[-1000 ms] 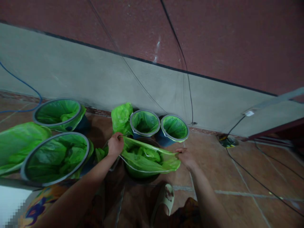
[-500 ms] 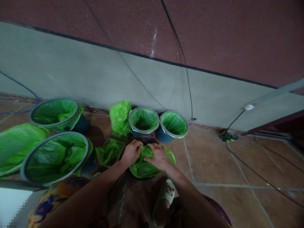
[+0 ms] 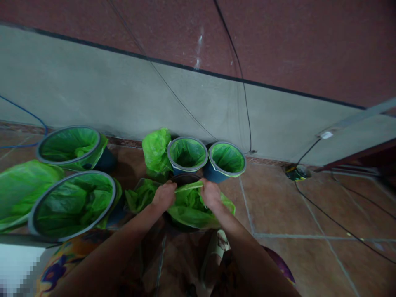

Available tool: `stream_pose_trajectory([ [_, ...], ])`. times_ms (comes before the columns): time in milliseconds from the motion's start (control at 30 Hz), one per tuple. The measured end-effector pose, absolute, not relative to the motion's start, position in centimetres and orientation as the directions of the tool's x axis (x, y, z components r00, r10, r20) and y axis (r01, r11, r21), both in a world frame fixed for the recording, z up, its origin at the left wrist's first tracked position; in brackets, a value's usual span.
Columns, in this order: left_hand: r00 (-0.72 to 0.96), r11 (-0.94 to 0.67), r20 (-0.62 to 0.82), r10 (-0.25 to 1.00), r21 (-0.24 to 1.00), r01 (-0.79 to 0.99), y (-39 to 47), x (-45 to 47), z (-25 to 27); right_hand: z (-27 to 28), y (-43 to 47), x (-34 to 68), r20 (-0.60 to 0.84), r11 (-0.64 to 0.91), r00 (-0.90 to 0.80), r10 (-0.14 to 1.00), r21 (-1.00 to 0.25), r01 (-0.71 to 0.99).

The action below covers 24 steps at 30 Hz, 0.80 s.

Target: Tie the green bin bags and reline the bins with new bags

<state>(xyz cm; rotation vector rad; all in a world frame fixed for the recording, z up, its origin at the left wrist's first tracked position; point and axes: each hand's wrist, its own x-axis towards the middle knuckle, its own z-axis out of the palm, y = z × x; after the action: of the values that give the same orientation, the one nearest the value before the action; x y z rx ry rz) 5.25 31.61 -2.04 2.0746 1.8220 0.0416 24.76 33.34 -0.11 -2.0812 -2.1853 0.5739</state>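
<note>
A green plastic bag [image 3: 194, 212] lies bunched in and over a dark round bin [image 3: 185, 179] on the floor in front of me. My left hand [image 3: 165, 196] is closed on the bag's edge at the bin's left. My right hand [image 3: 210, 194] grips the same edge at the right, and the strip between them is pulled taut. Beside my left wrist, a small clear container [image 3: 140, 183] holds another crumpled green bag [image 3: 142, 196]. Most of the dark bin's rim is hidden by the bag and my hands.
Two small lined bins [image 3: 187, 169] [image 3: 227, 175] stand against the wall, beside a puffed green bag [image 3: 156, 152]. Larger lined bins [image 3: 107, 160] [image 3: 116, 210] stand at left. A black cable [image 3: 334, 218] crosses the tiled floor at right. My slipper [image 3: 216, 243] shows below the dark bin.
My hands have gone from spread fingers on the bag to a closed grip on its edge. That edge is now lifted and stretched between them.
</note>
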Motion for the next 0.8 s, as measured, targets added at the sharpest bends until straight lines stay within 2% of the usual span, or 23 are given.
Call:
stream_pose_trajectory([
  [67,0.089,-0.035,-0.263,0.961,0.201,0.979,31.7,4.8,-1.7,0.3,33.7,25.5,-0.155,-0.019,-0.039,0.987,-0.354,0.935],
  [167,-0.019,0.053,-0.258,0.966,0.125,0.991,32.1,3.8,-1.1,0.7,34.3,26.9,-0.057,-0.052,0.029,0.998,-0.465,0.884],
  [300,-0.107,0.139,-0.223,0.969,0.134,0.981,32.8,2.2,-0.6,0.6,35.1,29.6,-0.004,-0.114,0.139,0.990,-0.603,0.789],
  [400,-0.144,0.176,-0.210,0.967,0.145,0.974,33.1,0.9,-0.4,0.4,35.4,31.7,-0.018,-0.164,0.202,0.979,-0.656,0.736],
  [533,-0.183,0.213,-0.195,0.964,0.148,0.966,33.3,-0.4,-0.2,0.6,35.4,34.0,-0.102,-0.257,0.267,0.958,-0.714,0.651],
  [667,-0.247,0.272,-0.147,0.958,0.184,0.945,33.6,-1.5,0.2,1.5,35.0,35.4,-0.275,-0.382,0.300,0.913,-0.835,0.396],
  [767,-0.329,0.342,-0.094,0.940,0.256,0.904,34.0,-2.4,0.8,2.2,34.6,36.3,-0.394,-0.471,0.323,0.861,-0.857,0.210],
  [800,-0.361,0.368,-0.080,0.929,0.291,0.883,34.1,-2.6,1.0,2.4,34.4,36.7,-0.393,-0.467,0.332,0.857,-0.865,0.182],
])
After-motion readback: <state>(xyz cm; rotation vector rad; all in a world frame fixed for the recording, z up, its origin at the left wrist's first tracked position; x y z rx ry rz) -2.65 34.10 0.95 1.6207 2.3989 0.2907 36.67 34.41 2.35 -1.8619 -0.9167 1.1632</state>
